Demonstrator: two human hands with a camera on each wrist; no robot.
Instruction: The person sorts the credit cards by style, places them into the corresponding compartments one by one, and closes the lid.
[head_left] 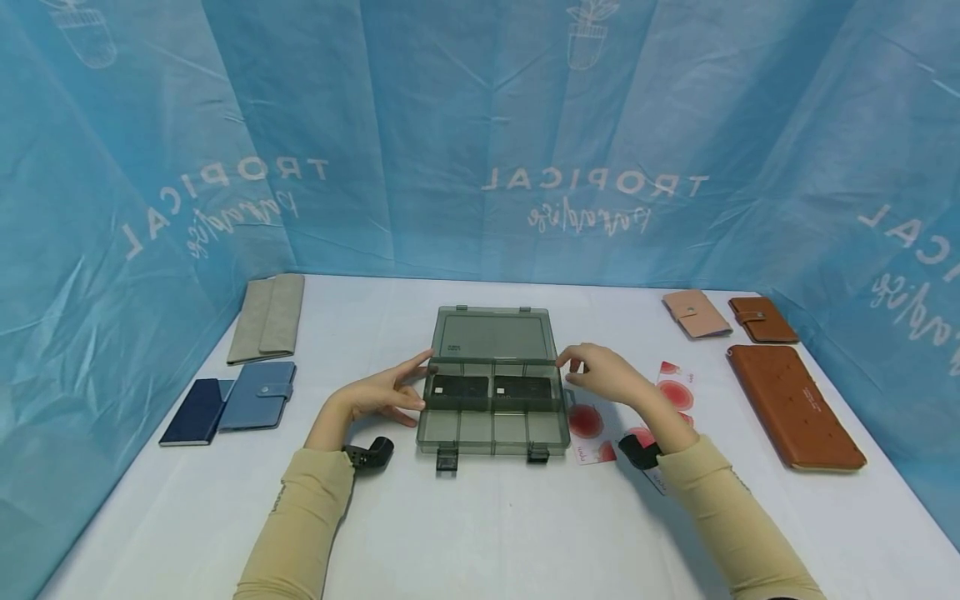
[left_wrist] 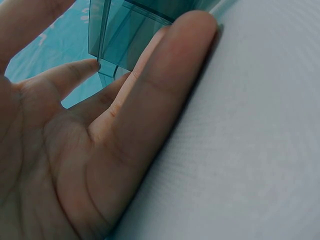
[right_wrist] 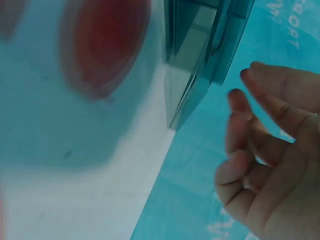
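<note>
A translucent grey-green divided plastic box (head_left: pixel 477 428) stands mid-table with its lid (head_left: pixel 487 330) swung back. Two black rectangular pieces (head_left: pixel 523 390) lie side by side in its compartments. At the box's left side is my left hand (head_left: pixel 384 393), fingers spread, with fingertips right at the side wall and the lid's edge. My right hand (head_left: pixel 602 372) hovers by the right end of the hinge edge, fingers loosely bent and holding nothing. In the right wrist view a small gap shows between its fingertips and the box (right_wrist: pixel 189 95).
Cards with red circles (head_left: pixel 587 422) lie right of the box, below my right forearm. Far left are a grey pouch (head_left: pixel 264 321), a light-blue snap wallet (head_left: pixel 258 395) and a navy one (head_left: pixel 192 412). On the right lie a tan wallet (head_left: pixel 696 313), a small brown wallet (head_left: pixel 762 320) and a long brown wallet (head_left: pixel 793 407).
</note>
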